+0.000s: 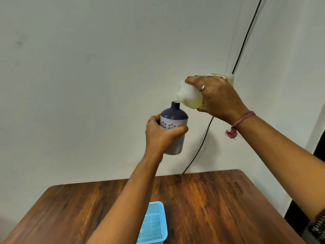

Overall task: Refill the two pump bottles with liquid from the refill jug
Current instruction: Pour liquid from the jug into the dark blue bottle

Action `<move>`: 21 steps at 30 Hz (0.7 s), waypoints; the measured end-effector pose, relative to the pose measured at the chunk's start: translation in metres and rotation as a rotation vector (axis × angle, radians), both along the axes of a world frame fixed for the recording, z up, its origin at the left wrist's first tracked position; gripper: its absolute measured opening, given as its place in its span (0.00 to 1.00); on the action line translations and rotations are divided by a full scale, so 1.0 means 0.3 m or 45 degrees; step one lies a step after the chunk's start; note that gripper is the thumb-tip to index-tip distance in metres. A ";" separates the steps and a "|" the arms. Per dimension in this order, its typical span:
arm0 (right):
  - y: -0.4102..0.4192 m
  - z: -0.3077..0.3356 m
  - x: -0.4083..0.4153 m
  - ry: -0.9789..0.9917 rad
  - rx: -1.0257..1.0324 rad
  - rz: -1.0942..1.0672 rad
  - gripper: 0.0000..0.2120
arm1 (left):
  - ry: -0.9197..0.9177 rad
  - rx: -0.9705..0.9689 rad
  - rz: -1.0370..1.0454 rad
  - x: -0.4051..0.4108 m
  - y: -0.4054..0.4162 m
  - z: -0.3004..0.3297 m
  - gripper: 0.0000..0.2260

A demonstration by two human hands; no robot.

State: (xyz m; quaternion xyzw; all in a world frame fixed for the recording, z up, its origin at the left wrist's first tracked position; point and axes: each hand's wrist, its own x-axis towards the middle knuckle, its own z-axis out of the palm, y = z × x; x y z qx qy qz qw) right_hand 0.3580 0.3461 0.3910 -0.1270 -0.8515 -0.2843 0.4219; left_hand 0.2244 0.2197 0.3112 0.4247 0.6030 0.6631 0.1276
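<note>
- I am holding the pump bottle (173, 131) up in the air, well above the far edge of the bench (202, 199), with its pump off and its narrow neck open and pointing up.
- I am tipping the refill jug (190, 95) over it, spout down and to the left, so the spout is sitting just above and beside the bottle's mouth; a thin thread of liquid seems to be passing between them, though it is too fine to be sure.
- To do this pour well, I judge that I should be keeping the spout right over the small mouth, tilting the jug slowly, and keeping the bottle upright, since the opening is narrow and any drift would be sending liquid down the bottle's side.
- The bottle is opaque, so I cannot tell how full it is; I would be pouring gently and stopping early.
- My left hand (159, 133) is wrapping the bottle's middle, fingers (153, 120) curling round the far side and thumb lying across the front.
- My right hand (219, 97) is clamping the jug from above, fingers spread over its top and thumb under it, wrist raised and forearm reaching up from the right.
- A blue mesh basket (153, 224) is sitting at the bench's near edge; a second pump bottle is not in view.
</note>
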 end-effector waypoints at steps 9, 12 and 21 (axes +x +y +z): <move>-0.005 0.000 0.002 0.001 0.014 0.006 0.38 | -0.003 -0.001 -0.004 0.003 -0.001 0.000 0.30; -0.002 0.003 0.005 -0.003 0.018 0.009 0.38 | -0.006 0.004 -0.005 0.003 0.000 0.000 0.30; -0.002 0.008 0.010 -0.012 0.042 0.007 0.38 | -0.010 0.011 -0.009 0.009 0.004 -0.002 0.30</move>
